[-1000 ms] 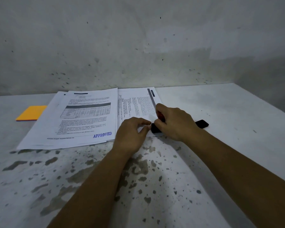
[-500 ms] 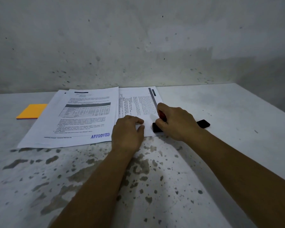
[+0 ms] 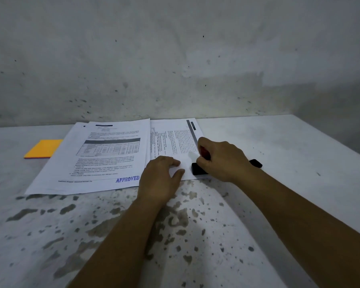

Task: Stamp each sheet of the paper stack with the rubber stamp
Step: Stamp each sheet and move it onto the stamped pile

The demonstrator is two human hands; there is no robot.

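Right hand grips the rubber stamp, fingers curled round its red handle, black base pressed down on the near right corner of the right paper stack. Grip of the right hand is closed tight round the handle; only a sliver of red shows between thumb and fingers. Left hand lies palm down on the near edge of the same stack, just left of the stamp, fingers spread and bent a little, thumb out toward the stamp base, holding nothing, only pressing the sheet flat. Top sheet of the right stack has printed text running sideways and a dark band along its right edge. Left paper pile lies just beside it, touching or slightly overlapping along the middle seam; cannot tell which lies on top. Its top sheet carries a table with a dark header row and a blue APPROVED mark in the near right corner, just left of the left hand. A small black object sits on the table behind the right wrist, partly hidden; cannot tell what it is. Orange pad lies at far left, its edge tucked under or against the left pile. Table is white with grey chipped patches near the camera. Stained wall behind.
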